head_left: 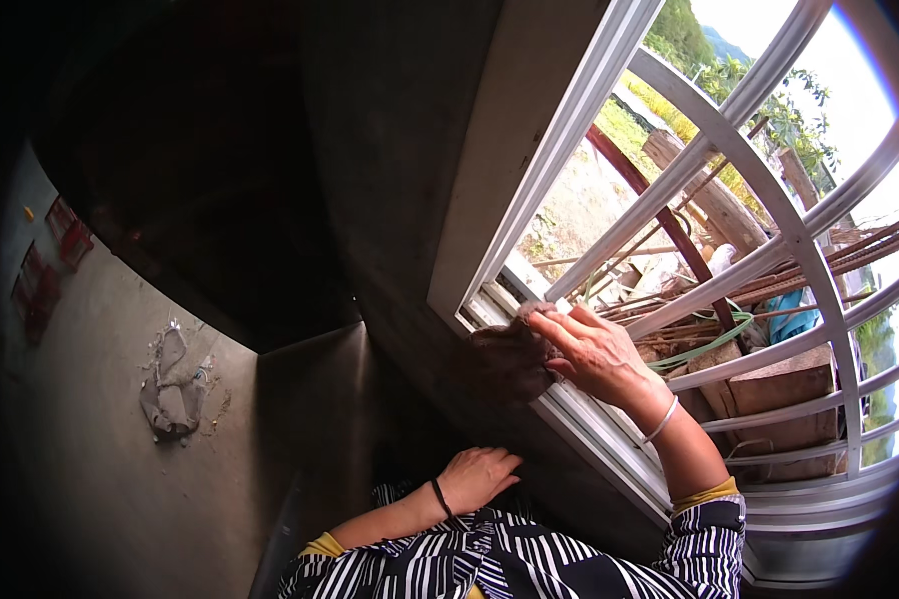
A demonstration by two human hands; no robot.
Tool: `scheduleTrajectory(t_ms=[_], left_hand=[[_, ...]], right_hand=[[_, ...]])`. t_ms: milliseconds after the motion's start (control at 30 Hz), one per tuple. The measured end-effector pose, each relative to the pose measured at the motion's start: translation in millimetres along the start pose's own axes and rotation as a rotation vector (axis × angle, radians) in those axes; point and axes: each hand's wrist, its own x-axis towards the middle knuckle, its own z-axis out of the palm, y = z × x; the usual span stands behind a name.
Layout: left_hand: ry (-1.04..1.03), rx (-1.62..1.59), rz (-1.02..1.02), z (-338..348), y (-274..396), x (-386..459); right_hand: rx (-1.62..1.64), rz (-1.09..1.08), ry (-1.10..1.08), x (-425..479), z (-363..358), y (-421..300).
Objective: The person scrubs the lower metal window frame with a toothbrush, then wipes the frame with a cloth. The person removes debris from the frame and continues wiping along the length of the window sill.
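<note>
My right hand (599,356), with a pale bangle at its wrist, grips a dark brown cloth (511,363) at the lower corner of a window. The cloth lies over the metal window frame's sliding track (607,427) and hangs partly down the inner side of the wall. Metal window bars (689,292) stand just beyond my fingers. My left hand (479,478), with a black band at its wrist, is low in front of my body near the dark wall. Its fingers are bent, their undersides are hidden, and no object shows in it.
Outside the bars lie rusty steel rods (831,269), wooden logs (708,187), a blue plastic sheet (792,314) and a coil of green cord (708,348). A heap of sweepings (174,389) lies on the concrete floor (105,449). Red stools (37,288) are at far left.
</note>
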Motion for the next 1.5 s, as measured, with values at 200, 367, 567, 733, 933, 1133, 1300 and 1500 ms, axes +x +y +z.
scheduleTrajectory(t_ms=[200, 367, 567, 733, 933, 1133, 1300, 1500], left_hand=[[0.271, -0.109, 0.09, -23, 2, 2], [0.383, -0.105, 0.119, -42, 2, 5], [0.298, -0.152, 0.162, -29, 0, 7], [0.28, -0.195, 0.162, -20, -4, 4], [0.255, -0.26, 0.122, -14, -6, 1], [0.276, -0.254, 0.107, -23, -5, -3], [0.295, -0.216, 0.081, -27, -9, -9], [0.308, -0.206, 0.095, -28, -3, -10]], right_hand=[[0.809, 0.229, 0.333, 46, 33, 7], [0.335, -0.018, 0.242, 33, 25, 27], [-0.149, -0.149, -0.089, 23, 25, 26], [-0.221, -0.16, -0.143, 29, 23, 22], [-0.102, -0.203, -0.252, 69, 25, 31], [0.056, -0.183, -0.167, 57, 29, 32], [0.022, -0.029, -0.06, 14, 34, 17], [-0.143, 0.054, -0.198, 6, 24, -8]])
